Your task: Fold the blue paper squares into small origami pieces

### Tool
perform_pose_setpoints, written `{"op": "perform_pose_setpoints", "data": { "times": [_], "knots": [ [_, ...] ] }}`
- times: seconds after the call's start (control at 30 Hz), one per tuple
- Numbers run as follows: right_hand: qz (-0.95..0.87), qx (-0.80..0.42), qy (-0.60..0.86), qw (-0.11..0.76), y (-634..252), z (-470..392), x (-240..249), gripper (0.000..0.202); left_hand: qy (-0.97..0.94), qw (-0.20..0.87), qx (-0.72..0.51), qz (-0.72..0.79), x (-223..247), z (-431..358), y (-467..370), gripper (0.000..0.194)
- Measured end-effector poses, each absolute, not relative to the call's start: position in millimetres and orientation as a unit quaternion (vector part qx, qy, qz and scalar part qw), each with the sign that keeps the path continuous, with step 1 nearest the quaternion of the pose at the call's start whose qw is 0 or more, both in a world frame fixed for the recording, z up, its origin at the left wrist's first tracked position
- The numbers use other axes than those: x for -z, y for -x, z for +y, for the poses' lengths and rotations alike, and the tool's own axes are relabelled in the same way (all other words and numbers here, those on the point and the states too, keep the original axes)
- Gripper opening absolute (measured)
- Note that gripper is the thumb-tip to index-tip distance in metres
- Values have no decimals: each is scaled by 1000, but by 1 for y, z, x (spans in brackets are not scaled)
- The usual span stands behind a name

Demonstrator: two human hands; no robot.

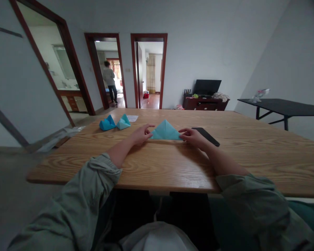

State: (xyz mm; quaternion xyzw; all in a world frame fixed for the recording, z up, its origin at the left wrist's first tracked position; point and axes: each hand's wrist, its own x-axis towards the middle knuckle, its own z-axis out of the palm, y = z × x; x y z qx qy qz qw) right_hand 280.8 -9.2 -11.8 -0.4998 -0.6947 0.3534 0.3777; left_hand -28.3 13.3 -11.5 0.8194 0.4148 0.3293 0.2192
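Observation:
A light-blue sheet of paper folded into a triangle [165,130] is at the middle of the wooden table, its peak pointing away from me. My left hand [141,134] pinches its left corner between thumb and fingers. At the opposite corner, my right hand [192,135] grips the paper the same way. A crease runs down from the peak. Over to the left stand two folded paper pieces, a deeper blue one [107,123] and a pale blue one [124,122], side by side.
Just beyond my right hand lies a flat black object [206,136], perhaps a phone. A small white paper [132,118] rests behind the folded pieces. The wooden table [253,150] extends far right. A person [110,80] stands in a doorway; a black table [285,105] is at right.

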Motion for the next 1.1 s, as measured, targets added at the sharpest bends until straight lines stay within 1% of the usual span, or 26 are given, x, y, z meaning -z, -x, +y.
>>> {"op": "perform_pose_setpoints", "data": {
  "times": [0.17,0.23,0.3,0.4,0.47,0.5,0.57,0.63,0.77,0.83,0.97,1.0,1.1],
  "knots": [
    [-687,-359,491,398,-267,-14,6,34,-822,227,-338,398,6,7,21,53],
    [-675,-373,489,407,-263,-15,5,35,-814,259,-351,383,6,8,18,52],
    [-655,-402,481,422,-262,-15,4,37,-795,317,-363,369,7,10,16,53],
    [-625,-441,468,443,-261,-15,4,41,-758,394,-380,354,8,13,14,64],
    [-614,-451,464,451,-262,-14,3,42,-751,406,-389,347,10,15,13,67],
    [-610,-454,462,455,-262,-13,3,42,-753,399,-392,347,10,16,14,66],
    [-598,-459,463,466,-263,-11,3,37,-761,367,-396,360,10,18,15,59],
    [-583,-461,465,481,-264,-9,2,29,-777,299,-400,383,9,18,17,54],
    [-560,-443,479,511,-261,-6,0,22,-817,71,-398,412,1,9,16,46],
    [-560,-427,486,518,-256,-7,-2,20,-840,-7,-364,402,-4,-1,11,47],
    [-577,-422,466,521,-238,-17,-8,19,-873,-74,-277,394,-7,-16,-8,73],
    [-583,-425,455,521,-234,-20,-9,19,-867,-84,-274,408,-6,-18,-12,74],
    [-603,-424,428,523,-224,-29,-14,23,-845,-82,-290,442,-3,-13,-16,65]
  ]
}}
